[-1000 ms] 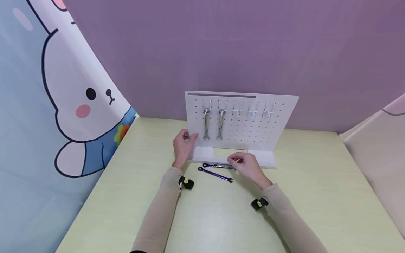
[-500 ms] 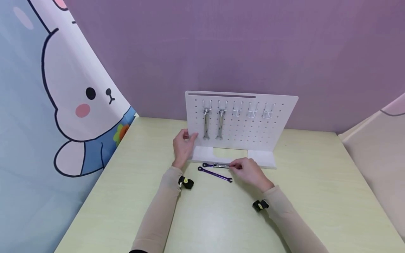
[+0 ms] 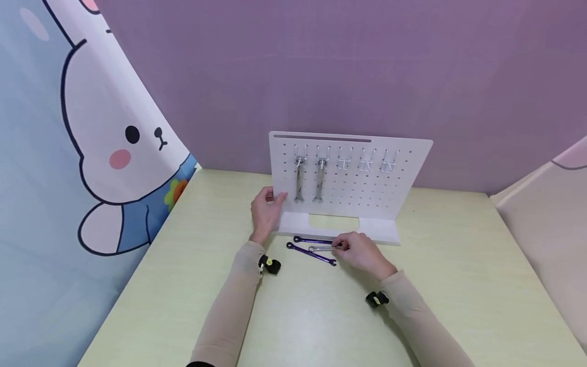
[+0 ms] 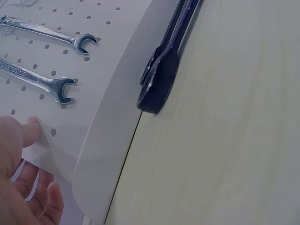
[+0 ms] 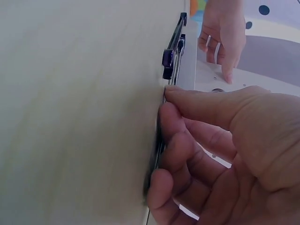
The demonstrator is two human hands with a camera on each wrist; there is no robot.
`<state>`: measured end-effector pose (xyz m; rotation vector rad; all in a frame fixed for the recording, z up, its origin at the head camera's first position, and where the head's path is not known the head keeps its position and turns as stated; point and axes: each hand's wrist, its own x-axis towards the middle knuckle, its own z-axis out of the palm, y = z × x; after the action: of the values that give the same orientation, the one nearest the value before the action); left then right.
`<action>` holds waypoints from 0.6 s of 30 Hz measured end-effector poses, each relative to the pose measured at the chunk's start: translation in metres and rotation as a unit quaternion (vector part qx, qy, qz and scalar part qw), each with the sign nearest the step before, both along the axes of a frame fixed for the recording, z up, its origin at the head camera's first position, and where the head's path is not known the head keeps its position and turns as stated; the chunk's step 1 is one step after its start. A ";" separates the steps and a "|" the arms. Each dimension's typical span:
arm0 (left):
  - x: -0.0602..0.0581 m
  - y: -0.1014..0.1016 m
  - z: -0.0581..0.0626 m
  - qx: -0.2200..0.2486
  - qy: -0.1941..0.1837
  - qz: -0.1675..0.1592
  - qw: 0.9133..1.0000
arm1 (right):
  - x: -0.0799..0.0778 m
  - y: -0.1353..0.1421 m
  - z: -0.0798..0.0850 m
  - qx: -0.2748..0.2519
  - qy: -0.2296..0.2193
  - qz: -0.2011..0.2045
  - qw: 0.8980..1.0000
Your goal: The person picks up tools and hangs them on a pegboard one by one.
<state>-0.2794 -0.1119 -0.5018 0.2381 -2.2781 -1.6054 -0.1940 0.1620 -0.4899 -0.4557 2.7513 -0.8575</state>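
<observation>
My left hand (image 3: 266, 211) holds the left edge of a white pegboard (image 3: 357, 196), thumb on its front face and fingers behind. My right hand (image 3: 362, 252) pinches one end of a silver wrench (image 3: 321, 248), whose ring end points left. A purple wrench (image 3: 312, 240) lies just behind it along the board's base, its right end hidden by the hand. In front, another purple wrench (image 3: 312, 254) slants across the table. Two silver wrenches, one left (image 4: 49, 33) and one nearer (image 4: 35, 79) in the left wrist view, hang jaw-down from hooks.
Three white hooks (image 3: 366, 160) on the pegboard's right half carry nothing. The board's base (image 3: 381, 232) has a cut-out in its middle. It stands on a pale wooden table (image 3: 458, 265) before a purple backdrop (image 3: 339, 66).
My right hand has come down onto the silver wrench and drawn it toward the front, away from the rear purple wrench. The left hand stays on the pegboard's edge.
</observation>
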 end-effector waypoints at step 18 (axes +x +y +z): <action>0.001 0.000 0.002 0.002 -0.007 0.004 1.000 | 0.004 0.003 0.002 0.031 -0.026 0.026 0.999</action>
<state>-0.2782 -0.1115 -0.4993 0.2604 -2.2827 -1.6086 -0.1902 0.1646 -0.4883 -0.4828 2.6969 -0.7597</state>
